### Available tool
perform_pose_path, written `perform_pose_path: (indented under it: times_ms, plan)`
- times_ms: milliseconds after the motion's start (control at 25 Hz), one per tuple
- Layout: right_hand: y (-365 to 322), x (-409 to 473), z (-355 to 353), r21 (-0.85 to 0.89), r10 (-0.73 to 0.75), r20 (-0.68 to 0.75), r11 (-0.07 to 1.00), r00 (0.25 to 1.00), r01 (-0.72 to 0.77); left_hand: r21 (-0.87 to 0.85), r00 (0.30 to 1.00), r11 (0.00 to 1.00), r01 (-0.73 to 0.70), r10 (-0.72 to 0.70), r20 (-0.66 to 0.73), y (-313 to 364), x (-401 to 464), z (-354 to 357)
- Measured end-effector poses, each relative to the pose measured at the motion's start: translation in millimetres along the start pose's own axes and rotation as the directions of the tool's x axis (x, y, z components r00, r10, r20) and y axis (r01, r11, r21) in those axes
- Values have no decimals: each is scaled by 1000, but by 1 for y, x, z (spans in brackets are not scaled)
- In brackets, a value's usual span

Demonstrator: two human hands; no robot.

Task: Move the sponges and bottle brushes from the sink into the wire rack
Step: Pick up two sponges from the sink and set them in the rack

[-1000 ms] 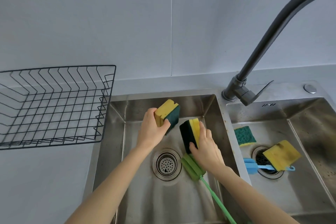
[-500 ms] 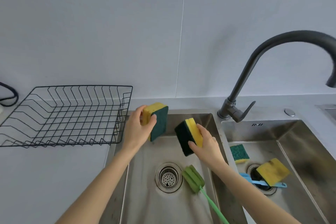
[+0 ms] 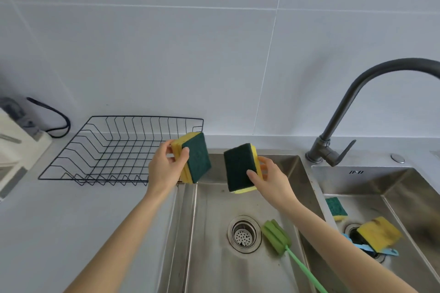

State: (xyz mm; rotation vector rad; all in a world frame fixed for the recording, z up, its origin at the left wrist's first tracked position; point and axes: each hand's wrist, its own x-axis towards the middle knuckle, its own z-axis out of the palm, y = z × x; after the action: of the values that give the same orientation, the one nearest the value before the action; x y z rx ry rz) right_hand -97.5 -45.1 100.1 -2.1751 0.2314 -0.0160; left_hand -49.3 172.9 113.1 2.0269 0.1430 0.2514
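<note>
Now carry leftward over the wire rack (image 3: 112,150) rim, left hand (image 3: 164,169) pinching its sponge (image 3: 192,157) at the rack's right edge, right hand (image 3: 271,178) gripping the second sponge (image 3: 240,166) above the sink (image 3: 292,162), then lower flat, loosening fingers only once inside.

Dark curved faucet (image 3: 352,112), black cable (image 3: 58,116) on grey counter (image 3: 59,216), white tiled wall (image 3: 190,43)
</note>
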Motion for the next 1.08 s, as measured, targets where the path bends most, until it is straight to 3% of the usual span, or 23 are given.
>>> perform_pose_path:
  times_ms: [560, 1080]
  plan:
    - [-72, 43, 84, 8, 36, 77, 999, 996, -37, -23, 994, 996, 82, -83, -64, -43, 61, -89]
    - [-97, 126, 157, -168, 95, 200, 984, 975, -62, 82, 981, 978, 190, -192, 21, -99, 137, -82]
